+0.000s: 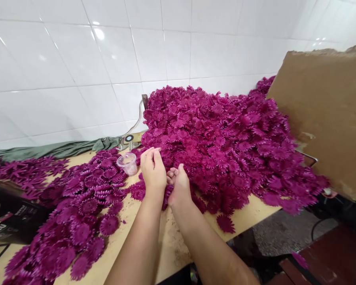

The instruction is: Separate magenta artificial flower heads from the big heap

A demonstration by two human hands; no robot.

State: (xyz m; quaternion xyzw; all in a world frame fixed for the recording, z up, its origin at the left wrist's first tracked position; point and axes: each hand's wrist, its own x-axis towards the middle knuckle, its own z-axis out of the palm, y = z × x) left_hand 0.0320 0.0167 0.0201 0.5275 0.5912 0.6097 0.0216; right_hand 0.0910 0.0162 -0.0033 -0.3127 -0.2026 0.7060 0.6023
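Where magenta flowers (213, 134) heap — clear cup (125, 165), pale contents (132, 170) inside.

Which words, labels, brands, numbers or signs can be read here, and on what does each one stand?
"BOTTLE": on the black box, at the left.
"ACU": same box, lower down; the letter before it is unclear.
Everything else printed there is too small to read.

Flower heap (213, 134) on table (256, 210), cup (128, 163) left of it, cardboard (326, 118) right, wall (106, 59) behind.
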